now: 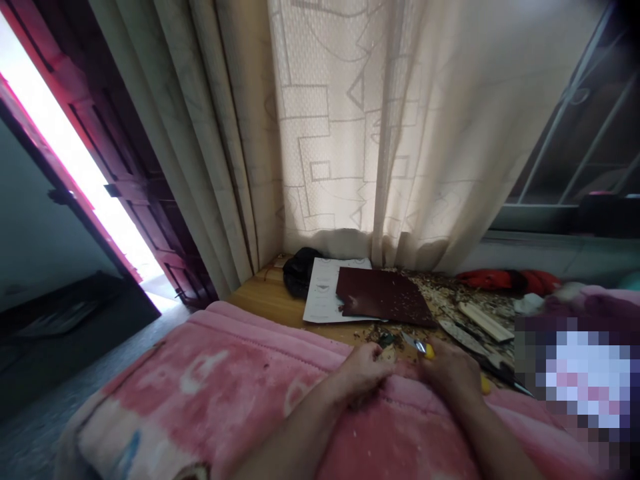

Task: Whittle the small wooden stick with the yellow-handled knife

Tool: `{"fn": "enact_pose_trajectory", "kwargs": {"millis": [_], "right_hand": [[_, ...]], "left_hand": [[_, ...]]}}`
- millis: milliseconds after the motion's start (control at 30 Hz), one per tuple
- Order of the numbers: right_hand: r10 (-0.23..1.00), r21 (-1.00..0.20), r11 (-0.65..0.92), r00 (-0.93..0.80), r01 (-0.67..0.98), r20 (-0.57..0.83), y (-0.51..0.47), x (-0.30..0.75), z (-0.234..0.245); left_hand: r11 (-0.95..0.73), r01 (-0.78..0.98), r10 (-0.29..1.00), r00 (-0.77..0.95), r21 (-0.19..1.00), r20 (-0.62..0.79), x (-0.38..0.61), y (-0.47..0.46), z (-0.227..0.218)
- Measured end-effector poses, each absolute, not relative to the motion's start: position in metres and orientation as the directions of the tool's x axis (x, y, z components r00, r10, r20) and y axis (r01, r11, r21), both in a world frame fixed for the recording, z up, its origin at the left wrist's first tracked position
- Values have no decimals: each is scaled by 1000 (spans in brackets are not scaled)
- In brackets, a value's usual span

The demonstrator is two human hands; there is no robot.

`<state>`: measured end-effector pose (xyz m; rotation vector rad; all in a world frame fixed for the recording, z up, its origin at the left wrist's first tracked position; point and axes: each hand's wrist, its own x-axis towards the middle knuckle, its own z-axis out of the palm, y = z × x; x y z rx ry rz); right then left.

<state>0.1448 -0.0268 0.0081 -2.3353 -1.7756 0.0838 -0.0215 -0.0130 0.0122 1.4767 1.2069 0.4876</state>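
Note:
My left hand [361,368] is closed around a small pale piece of wood [387,354], its far end showing past the fingers. My right hand [453,371] grips a yellow-handled utility knife [429,351]. The knife's bare metal blade [411,342] points left and away from me, a short gap from the pale piece. Both hands are low over the edge of a pink patterned blanket [240,380]. Most of the pale piece is hidden in my fingers.
Shavings [443,300] litter the wooden table [265,307] around a dark red board [383,297] and white paper [320,287]. A pale wood strip [485,321] and a dark-handled knife [503,373] lie at right. A black bag [299,270] sits near the curtain [330,133].

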Motion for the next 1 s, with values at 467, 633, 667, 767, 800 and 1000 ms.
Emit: {"fn": "enact_pose_trajectory", "kwargs": {"millis": [467, 633, 667, 767, 800, 1000], "right_hand": [[946, -207, -277, 304, 938, 115, -22, 146, 2], [952, -226, -223, 262, 948, 160, -23, 146, 2], [956, -226, -202, 242, 953, 167, -24, 145, 2], [963, -217, -149, 191, 965, 189, -23, 144, 0], [964, -217, -140, 183, 966, 193, -23, 144, 0], [962, -236, -124, 175, 964, 208, -23, 143, -1]], "left_hand": [[308, -31, 864, 427, 951, -266, -13, -19, 18], [320, -84, 874, 411, 944, -260, -8, -22, 13], [320, -90, 876, 408, 943, -258, -7, -22, 13], [312, -87, 881, 399, 946, -254, -6, -24, 14], [309, -83, 883, 395, 947, -253, -5, -24, 14], [323, -69, 883, 381, 944, -274, -5, -24, 12]]}}
